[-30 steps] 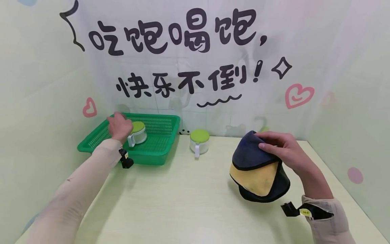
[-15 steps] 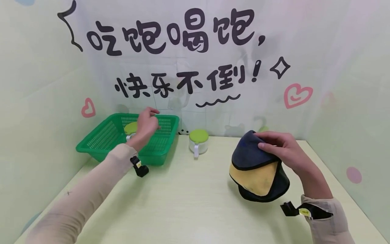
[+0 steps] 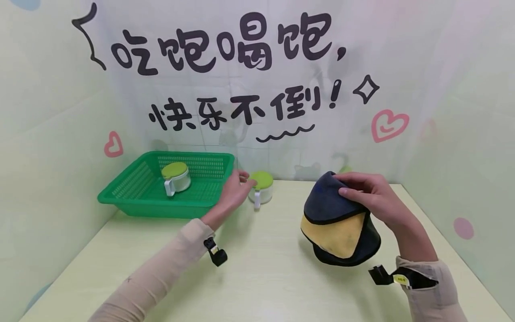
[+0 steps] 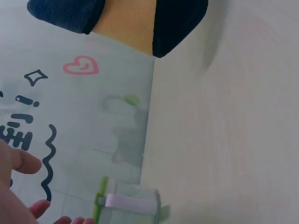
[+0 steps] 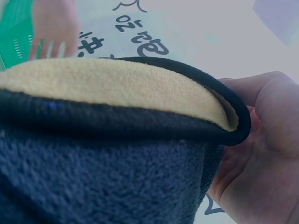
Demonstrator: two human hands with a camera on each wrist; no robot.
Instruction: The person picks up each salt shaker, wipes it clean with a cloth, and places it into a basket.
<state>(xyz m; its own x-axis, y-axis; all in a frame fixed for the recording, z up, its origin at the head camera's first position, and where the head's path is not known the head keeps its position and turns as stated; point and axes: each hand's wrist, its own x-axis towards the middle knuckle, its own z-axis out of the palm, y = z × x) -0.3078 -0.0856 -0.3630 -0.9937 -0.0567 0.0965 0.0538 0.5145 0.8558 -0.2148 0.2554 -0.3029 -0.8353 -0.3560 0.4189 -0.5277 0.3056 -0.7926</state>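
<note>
Navy-and-yellow, black-edged cloth (image 3: 335, 232) is pinched by the right hand (image 3: 380, 200) near the right edge of the worktop (image 3: 261, 273). The left hand (image 3: 233, 192), fingers loosely extended, nothing gripped, is held beside a round green-lidded jar (image 3: 263, 193) near the back edge; contact unclear. A matching jar (image 3: 179, 182) is contained in a green perforated plastic basket (image 3: 161, 210), back left corner.

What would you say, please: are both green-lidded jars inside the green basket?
No, one jar sits in the green basket, while the other jar stands on the table outside it, near the left hand.
</note>
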